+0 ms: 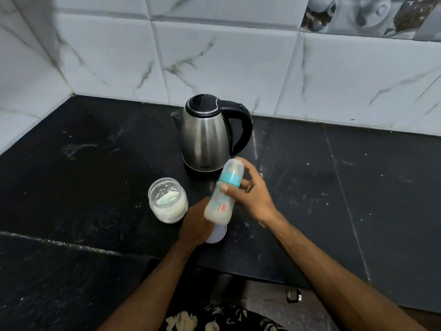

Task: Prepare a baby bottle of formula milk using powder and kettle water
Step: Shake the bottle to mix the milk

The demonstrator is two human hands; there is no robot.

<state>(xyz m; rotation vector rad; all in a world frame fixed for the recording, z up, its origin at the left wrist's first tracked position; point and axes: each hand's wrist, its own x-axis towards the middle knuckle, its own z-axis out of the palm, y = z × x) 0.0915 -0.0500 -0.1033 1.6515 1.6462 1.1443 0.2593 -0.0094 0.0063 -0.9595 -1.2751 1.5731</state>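
A baby bottle point(220, 199) with a teal collar and clear cap is tilted above the black counter, milky liquid inside it. My right hand point(253, 194) grips its upper part, thumb across the body just below the collar. My left hand point(194, 222) is at the bottle's base, fingers curled under it; I cannot tell whether it bears the bottle. A steel kettle point(206, 134) with a black lid and handle stands just behind, lid closed. An open glass jar of white powder point(168, 200) with a pale green scoop inside stands to the left.
A white lid point(216, 234) lies on the counter point(71, 175) under the bottle and my left hand. Marble-look tiled walls close the back and left. The counter's front edge steps down near my body; a small metal object point(293, 296) lies on the floor below.
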